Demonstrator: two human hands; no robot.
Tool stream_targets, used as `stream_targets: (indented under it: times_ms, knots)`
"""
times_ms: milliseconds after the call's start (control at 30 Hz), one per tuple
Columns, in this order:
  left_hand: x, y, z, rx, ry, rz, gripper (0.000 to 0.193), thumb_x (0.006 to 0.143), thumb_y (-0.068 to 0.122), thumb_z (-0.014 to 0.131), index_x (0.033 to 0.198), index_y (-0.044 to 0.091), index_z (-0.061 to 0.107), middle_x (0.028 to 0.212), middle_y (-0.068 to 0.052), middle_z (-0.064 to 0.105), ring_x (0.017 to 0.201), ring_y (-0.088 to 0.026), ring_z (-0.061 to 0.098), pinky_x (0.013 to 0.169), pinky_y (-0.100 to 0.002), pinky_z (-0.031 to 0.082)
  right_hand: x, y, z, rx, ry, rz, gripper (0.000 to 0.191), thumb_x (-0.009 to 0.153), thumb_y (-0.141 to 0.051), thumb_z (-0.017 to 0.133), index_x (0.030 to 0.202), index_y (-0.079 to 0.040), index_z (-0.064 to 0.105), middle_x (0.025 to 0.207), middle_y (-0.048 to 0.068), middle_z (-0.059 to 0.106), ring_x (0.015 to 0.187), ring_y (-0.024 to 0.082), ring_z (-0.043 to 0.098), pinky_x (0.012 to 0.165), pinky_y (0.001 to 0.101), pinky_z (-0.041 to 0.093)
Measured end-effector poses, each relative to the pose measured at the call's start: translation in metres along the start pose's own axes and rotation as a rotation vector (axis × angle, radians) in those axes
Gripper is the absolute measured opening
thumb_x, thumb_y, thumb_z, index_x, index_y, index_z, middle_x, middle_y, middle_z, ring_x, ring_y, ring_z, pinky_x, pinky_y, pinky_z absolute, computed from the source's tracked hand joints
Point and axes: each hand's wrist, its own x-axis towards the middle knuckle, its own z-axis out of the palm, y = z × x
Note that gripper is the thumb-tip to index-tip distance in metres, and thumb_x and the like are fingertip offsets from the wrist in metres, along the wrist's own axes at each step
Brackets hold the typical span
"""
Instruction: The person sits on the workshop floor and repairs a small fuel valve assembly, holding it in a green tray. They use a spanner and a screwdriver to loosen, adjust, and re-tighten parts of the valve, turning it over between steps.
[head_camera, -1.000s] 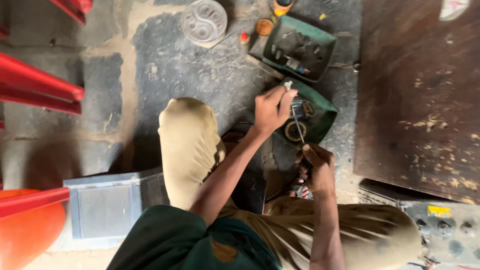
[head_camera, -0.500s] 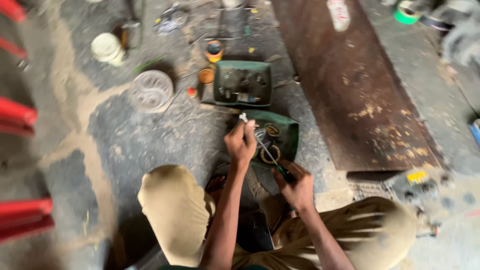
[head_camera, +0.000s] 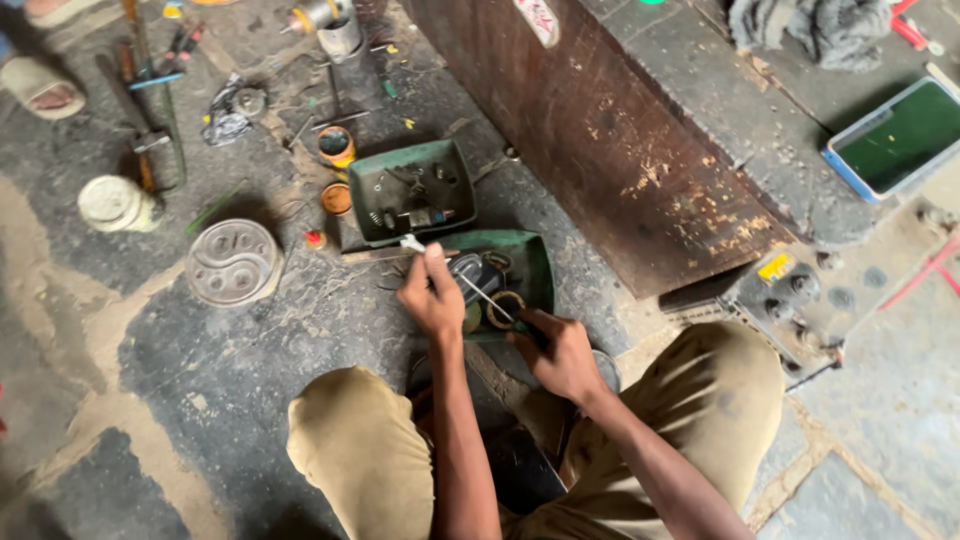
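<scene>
our left hand (head_camera: 432, 297) pinches one end of a thin metal rod (head_camera: 478, 293) and our right hand (head_camera: 562, 355) fingers close on its other end, over the shallow green metal tray (head_camera: 532, 262) on the floor.

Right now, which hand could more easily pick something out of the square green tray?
Probably the left hand: it sits just below the square green tray, though it pinches a white-tipped piece. The right hand is farther back, gripping a thin tool.
</scene>
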Motion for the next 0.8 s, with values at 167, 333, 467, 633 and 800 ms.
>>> stream_targets:
  times_ms: [167,333,467,633,800]
  knots:
    - [-0.002,-0.006,-0.007,-0.052,0.047,-0.103,0.041,0.108,0.030,0.054,0.093,-0.001,0.076,0.065,-0.008,0.062,0.060,-0.014,0.052,0.057,-0.033,0.041,0.000,-0.020,-0.009,-0.082,0.071,-0.123,0.035,0.083,-0.015,0.083,0.114,0.000,0.075,0.096,0.020,0.077,0.082,0.032,0.075,0.073,0.0386,0.059]
    - [-0.006,-0.007,-0.018,-0.121,0.076,-0.088,0.039,0.109,0.029,0.053,0.096,-0.002,0.074,0.070,-0.008,0.066,0.065,-0.013,0.056,0.062,-0.032,0.045,-0.006,-0.034,-0.008,0.120,-0.046,0.118,0.035,0.084,-0.016,0.082,0.114,0.001,0.076,0.095,0.012,0.079,0.080,0.018,0.073,0.073,0.0326,0.059]
    - [-0.012,-0.002,-0.024,-0.164,0.075,-0.079,0.041,0.111,0.030,0.051,0.096,0.000,0.074,0.074,-0.008,0.069,0.068,-0.014,0.059,0.065,-0.032,0.048,-0.012,-0.042,-0.004,0.365,-0.154,0.361,0.035,0.087,-0.016,0.078,0.116,0.003,0.074,0.084,0.005,0.075,0.067,0.009,0.064,0.062,0.0266,0.053]
    - [-0.017,0.000,-0.036,-0.122,0.007,-0.089,0.043,0.110,0.032,0.050,0.092,0.002,0.076,0.072,-0.008,0.069,0.064,-0.015,0.062,0.062,-0.033,0.047,-0.007,-0.046,-0.010,0.454,-0.226,0.398,0.030,0.092,-0.016,0.075,0.114,0.004,0.074,0.074,0.000,0.067,0.064,0.007,0.057,0.058,0.0247,0.048]
    - [-0.020,-0.015,-0.041,-0.010,-0.055,-0.037,0.042,0.107,0.034,0.051,0.089,0.006,0.077,0.069,-0.004,0.069,0.060,-0.013,0.063,0.056,-0.030,0.046,-0.006,-0.041,-0.012,0.336,-0.318,0.546,0.028,0.093,-0.020,0.074,0.108,0.003,0.077,0.063,0.003,0.061,0.054,0.011,0.050,0.050,0.0300,0.039]
